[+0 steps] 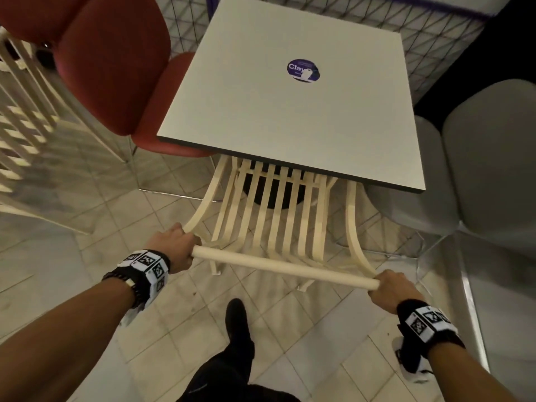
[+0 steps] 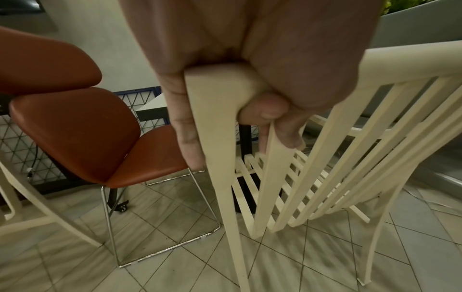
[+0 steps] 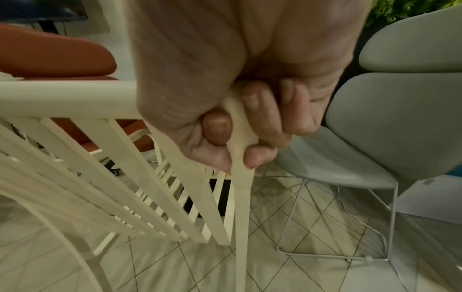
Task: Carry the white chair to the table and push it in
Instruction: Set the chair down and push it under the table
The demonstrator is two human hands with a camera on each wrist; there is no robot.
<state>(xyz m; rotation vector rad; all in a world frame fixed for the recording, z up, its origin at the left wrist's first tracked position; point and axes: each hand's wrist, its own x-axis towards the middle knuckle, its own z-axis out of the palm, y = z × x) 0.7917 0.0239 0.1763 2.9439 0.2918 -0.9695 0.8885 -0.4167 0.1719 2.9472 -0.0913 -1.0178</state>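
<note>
The white slatted chair (image 1: pixel 278 216) stands in front of me with its seat partly under the near edge of the square white table (image 1: pixel 261 111). My left hand (image 1: pixel 174 245) grips the left end of the chair's round top rail (image 1: pixel 284 269), and my right hand (image 1: pixel 394 288) grips the right end. In the left wrist view my left hand (image 2: pixel 225 94) curls round the corner where the rail meets the back post of the chair (image 2: pixel 325 158). The right wrist view shows my right hand (image 3: pixel 237 128) wrapped round the other corner of the chair (image 3: pixel 100 158).
A red padded chair (image 1: pixel 116 68) stands at the table's left side, a grey chair (image 1: pixel 478 169) at its right. Another white slatted chair (image 1: pixel 26 126) is at far left. A wire mesh fence (image 1: pixel 420 33) runs behind the table. My feet are on the tiled floor (image 1: pixel 145 329).
</note>
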